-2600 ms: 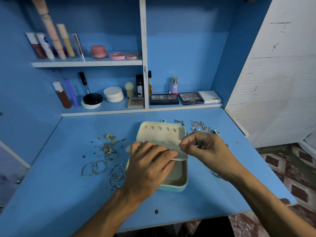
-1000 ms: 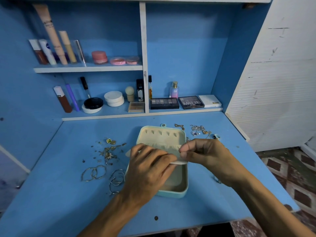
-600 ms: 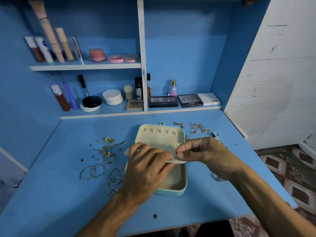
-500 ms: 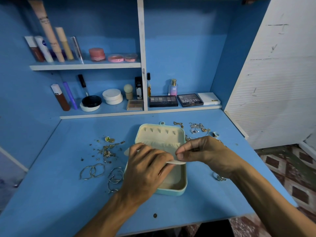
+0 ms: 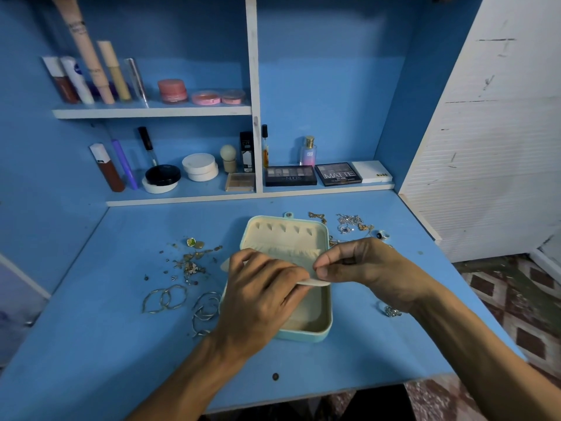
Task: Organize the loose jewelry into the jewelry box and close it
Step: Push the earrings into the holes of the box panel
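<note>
Evidently the jewelry box (image 5: 303, 335) sits open at the middle of the worktop (image 5: 91, 344), with its lid laid flat on the far side and its base on the near side; no jewelry shows in the part of the base that is visible. A cream inner flap (image 5: 317, 283) runs across the box. The left hand (image 5: 261, 299) curls its fingers over the flap's left part and grips it, while the right hand (image 5: 364, 268) pinches the right end between thumb and forefinger. I judge the step to be readying the interior, before any sorting. Loose jewelry lies outside: small earrings (image 5: 191, 264) and bangles (image 5: 165, 299) to the left, chains (image 5: 349, 223) and a ring (image 5: 381, 235) at the far right. Next the flap needs settling, then one hand must let go and pick up fine pieces singly.
</note>
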Demonstrator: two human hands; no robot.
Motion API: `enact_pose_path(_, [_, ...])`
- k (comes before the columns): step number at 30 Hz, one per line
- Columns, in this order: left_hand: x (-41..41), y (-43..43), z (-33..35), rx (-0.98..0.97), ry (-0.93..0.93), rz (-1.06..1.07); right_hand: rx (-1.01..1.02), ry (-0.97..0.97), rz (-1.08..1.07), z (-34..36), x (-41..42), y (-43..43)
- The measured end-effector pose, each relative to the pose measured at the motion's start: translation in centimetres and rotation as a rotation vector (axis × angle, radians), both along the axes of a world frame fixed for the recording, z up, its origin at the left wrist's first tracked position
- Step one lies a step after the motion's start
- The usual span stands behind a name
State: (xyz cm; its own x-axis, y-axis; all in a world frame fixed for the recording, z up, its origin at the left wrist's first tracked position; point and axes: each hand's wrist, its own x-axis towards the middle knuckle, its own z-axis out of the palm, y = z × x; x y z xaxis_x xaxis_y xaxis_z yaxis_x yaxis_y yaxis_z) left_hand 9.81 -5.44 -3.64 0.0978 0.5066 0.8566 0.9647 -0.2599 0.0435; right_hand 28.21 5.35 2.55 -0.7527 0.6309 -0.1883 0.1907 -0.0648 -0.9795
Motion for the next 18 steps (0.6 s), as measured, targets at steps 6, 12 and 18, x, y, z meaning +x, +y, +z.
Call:
enact_pose_path(6, [0.04, -0.09, 0.08, 0.003, -0.015, -0.002, 0.018, -0.013, 0.004, -0.17, 0.01, 0.09])
enact_pose_path(12, [-0.07, -0.14, 0.06, 0.013, -0.007, -0.024, 0.057, -0.057, 0.029, -0.03, 0.13, 0.12])
enact_pose_path(18, [0.03, -0.23, 0.06, -0.008, -0.025, -0.013, 0.150, -0.124, 0.100, 0.54, 0.11, 0.54])
